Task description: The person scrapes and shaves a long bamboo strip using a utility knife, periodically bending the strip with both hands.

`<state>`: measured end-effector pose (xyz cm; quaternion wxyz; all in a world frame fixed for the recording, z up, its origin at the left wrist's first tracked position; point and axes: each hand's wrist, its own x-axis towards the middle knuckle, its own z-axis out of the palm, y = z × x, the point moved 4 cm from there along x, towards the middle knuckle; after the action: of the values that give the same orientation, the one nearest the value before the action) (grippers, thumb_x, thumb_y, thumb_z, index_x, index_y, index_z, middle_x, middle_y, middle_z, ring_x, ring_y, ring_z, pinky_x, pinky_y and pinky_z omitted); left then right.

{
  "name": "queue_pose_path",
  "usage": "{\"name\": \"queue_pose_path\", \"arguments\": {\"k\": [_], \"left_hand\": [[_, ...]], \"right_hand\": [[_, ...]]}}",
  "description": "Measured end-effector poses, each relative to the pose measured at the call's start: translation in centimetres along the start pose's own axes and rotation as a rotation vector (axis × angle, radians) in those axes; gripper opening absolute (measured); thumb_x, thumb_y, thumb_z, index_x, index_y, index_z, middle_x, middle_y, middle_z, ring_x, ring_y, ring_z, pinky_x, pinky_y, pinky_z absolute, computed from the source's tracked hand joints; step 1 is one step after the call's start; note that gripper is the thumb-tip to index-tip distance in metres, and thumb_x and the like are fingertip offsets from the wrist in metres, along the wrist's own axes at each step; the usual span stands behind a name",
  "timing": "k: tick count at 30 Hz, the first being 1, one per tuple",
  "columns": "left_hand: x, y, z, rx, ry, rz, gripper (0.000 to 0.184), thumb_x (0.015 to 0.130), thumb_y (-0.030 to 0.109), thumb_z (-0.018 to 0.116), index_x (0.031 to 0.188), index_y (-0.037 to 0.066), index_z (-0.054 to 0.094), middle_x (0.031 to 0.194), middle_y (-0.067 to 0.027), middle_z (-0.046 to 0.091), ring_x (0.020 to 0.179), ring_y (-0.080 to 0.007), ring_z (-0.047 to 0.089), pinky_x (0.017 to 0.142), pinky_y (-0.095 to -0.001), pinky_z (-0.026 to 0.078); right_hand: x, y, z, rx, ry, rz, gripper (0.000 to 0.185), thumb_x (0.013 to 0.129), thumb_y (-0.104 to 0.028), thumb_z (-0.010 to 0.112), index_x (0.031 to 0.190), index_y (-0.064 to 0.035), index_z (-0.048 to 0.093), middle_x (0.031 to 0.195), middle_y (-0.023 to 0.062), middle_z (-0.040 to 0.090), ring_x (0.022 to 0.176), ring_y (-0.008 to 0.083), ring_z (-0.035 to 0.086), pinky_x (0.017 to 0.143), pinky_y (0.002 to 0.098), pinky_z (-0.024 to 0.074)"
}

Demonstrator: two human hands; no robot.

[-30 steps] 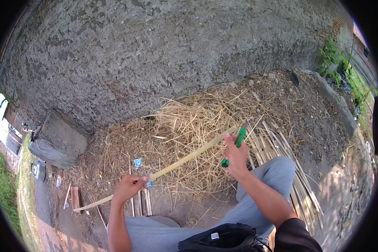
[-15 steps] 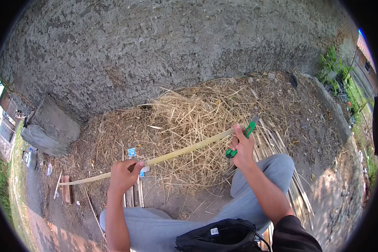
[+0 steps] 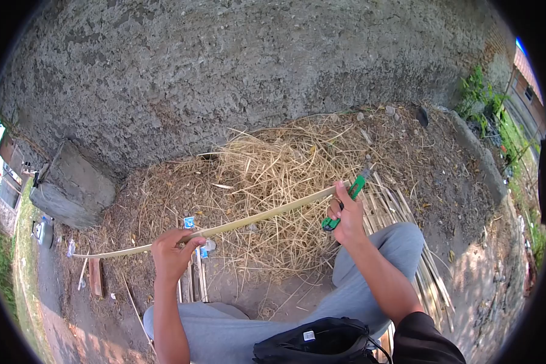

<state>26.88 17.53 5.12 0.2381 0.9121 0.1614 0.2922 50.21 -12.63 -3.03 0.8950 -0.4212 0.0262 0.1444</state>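
Note:
A long, thin bamboo strip [image 3: 267, 213] stretches across in front of me, bowing slightly, its far left end past my left hand. My left hand [image 3: 175, 250] pinches it between thumb and fingers. At its right end, my right hand [image 3: 347, 215] is closed round a green utility knife [image 3: 353, 193] and has its thumb at the strip's tip. The knife's blade end points up and to the right. Beneath the strip lies a heap of pale shavings [image 3: 279, 173].
Split bamboo strips [image 3: 428, 276] lie beside my right knee, and a few more [image 3: 194, 282] by my left leg. A rough wall [image 3: 255, 73] rises behind the heap. A concrete block [image 3: 79, 188] stands at left. A black bag [image 3: 312, 343] rests on my lap.
The bamboo strip has shifted a little to the left, its far end reaching further out. Both hands have moved slightly left with it, still gripping.

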Motion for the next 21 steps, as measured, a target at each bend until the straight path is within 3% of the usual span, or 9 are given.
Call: {"name": "queue_pose_path", "arguments": {"k": [5, 7, 13, 21], "left_hand": [[0.2, 0.8, -0.2, 0.078, 0.038, 0.082, 0.025, 0.067, 0.018, 0.086, 0.079, 0.001, 0.071, 0.070, -0.0064, 0.066, 0.062, -0.0184, 0.059, 0.054, -0.0307, 0.042], [0.1, 0.9, -0.4, 0.138, 0.144, 0.205, 0.025, 0.066, 0.019, 0.086, 0.078, 0.003, 0.071, 0.072, -0.0063, 0.068, 0.064, -0.0210, 0.061, 0.058, -0.0331, 0.043], [0.0, 1.8, -0.6, 0.241, 0.194, 0.264, 0.023, 0.065, 0.020, 0.085, 0.078, 0.007, 0.071, 0.075, -0.0041, 0.069, 0.070, -0.0218, 0.062, 0.066, -0.0339, 0.042], [-0.1, 1.9, -0.4, 0.307, 0.244, 0.333, 0.021, 0.065, 0.020, 0.084, 0.075, 0.010, 0.070, 0.072, -0.0010, 0.067, 0.068, -0.0203, 0.060, 0.064, -0.0342, 0.040]], "right_hand": [[0.0, -0.2, 0.0, 0.039, -0.011, 0.005, 0.025, 0.093, -0.027, 0.067, 0.098, -0.0028, 0.061, 0.072, -0.0040, 0.047, 0.046, 0.0035, 0.035, 0.044, 0.0226, 0.0297], [0.0, -0.3, -0.1, 0.021, -0.004, 0.022, 0.026, 0.091, -0.025, 0.067, 0.102, -0.0014, 0.062, 0.077, -0.0010, 0.054, 0.046, 0.0037, 0.036, 0.044, 0.0222, 0.0304], [-0.1, -0.3, -0.5, -0.130, 0.079, 0.059, 0.029, 0.089, -0.023, 0.064, 0.107, 0.0006, 0.062, 0.093, 0.0092, 0.066, 0.047, 0.0040, 0.037, 0.043, 0.0213, 0.0316], [0.2, -0.1, -0.6, -0.150, 0.045, 0.088, 0.030, 0.089, -0.021, 0.062, 0.109, 0.0015, 0.060, 0.098, 0.0121, 0.067, 0.051, 0.0040, 0.038, 0.044, 0.0209, 0.0326]]}}
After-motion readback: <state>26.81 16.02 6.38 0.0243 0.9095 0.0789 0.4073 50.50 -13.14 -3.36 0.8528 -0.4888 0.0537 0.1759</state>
